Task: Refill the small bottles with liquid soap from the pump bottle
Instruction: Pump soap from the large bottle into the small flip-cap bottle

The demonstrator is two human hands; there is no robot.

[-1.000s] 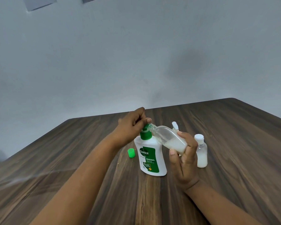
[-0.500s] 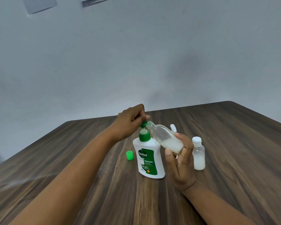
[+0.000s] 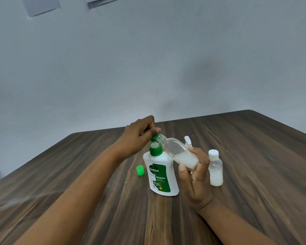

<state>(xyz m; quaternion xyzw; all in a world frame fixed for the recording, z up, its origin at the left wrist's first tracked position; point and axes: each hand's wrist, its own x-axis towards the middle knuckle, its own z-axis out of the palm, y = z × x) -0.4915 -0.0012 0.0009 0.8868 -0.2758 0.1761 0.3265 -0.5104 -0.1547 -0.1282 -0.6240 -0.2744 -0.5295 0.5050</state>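
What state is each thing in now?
pump bottle: upright on the table, pump head raised.
left hand: fingers curled on the pump head.
held small bottle: uncapped, tilted, mouth at the pump spout, partly filled with white soap.
right hand: grips the held small bottle.
standing small bottle: upright, white cap on, about half full.
green cap: off, lying left of the pump bottle.

Left hand (image 3: pixel 140 137) gripped the green head of the pump bottle (image 3: pixel 160 175); right hand (image 3: pixel 196 177) held the small bottle (image 3: pixel 178 152) tilted, its mouth apparently at the nozzle. From the pump bottle, a capped bottle (image 3: pixel 215 170) stood at three o'clock, a green cap (image 3: pixel 140 171) at nine.
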